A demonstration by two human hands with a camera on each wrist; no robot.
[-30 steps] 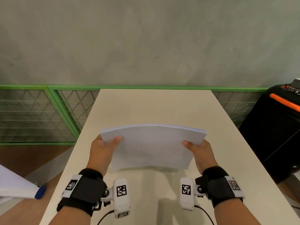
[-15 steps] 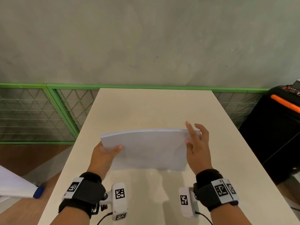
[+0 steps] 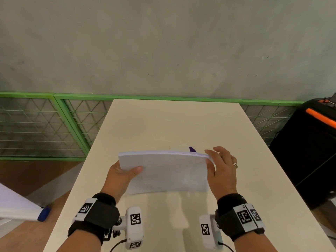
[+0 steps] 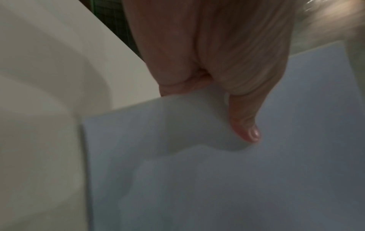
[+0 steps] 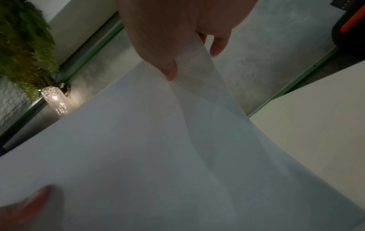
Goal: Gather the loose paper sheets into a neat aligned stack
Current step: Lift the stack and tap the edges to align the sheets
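Paper stack [image 3: 167,171] was held tilted up over tabletop [image 3: 172,124], long axis left to right. Stack's left edge was gripped by left hand [image 3: 120,177], thumb on front. Right edge was pinched loosely by right hand [image 3: 223,171], fingers behind. Both hands were found equally near.

The beige rectangular table [image 3: 163,124] carries a small purple object [image 3: 192,149], mostly hidden behind the paper stack [image 3: 169,171].
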